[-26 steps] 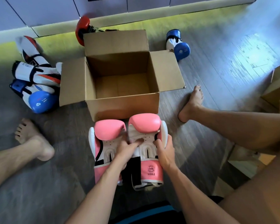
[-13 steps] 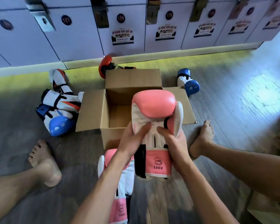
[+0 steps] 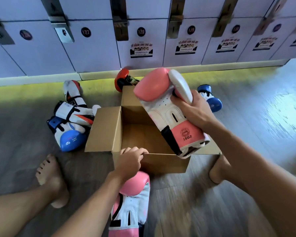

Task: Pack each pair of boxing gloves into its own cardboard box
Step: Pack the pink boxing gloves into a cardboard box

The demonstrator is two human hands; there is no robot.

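Right hand [image 3: 193, 110] grips the pink-and-white padded boxing glove [image 3: 162, 106] across its palm side, fingers wrapped by the thumb piece. The glove hangs tilted above the open brown cardboard box [image 3: 166, 163], cuff lowest, over the near right corner. Left hand [image 3: 129, 161] curls over the box's near rim, steadying it. The matching pink-and-white glove [image 3: 135, 199] lies on the floor just in front of the box.

Judgement: lower the glove cuff-first, then lay it flat along one side wall (leaves room for its partner). The rim hold should stop the box sliding.
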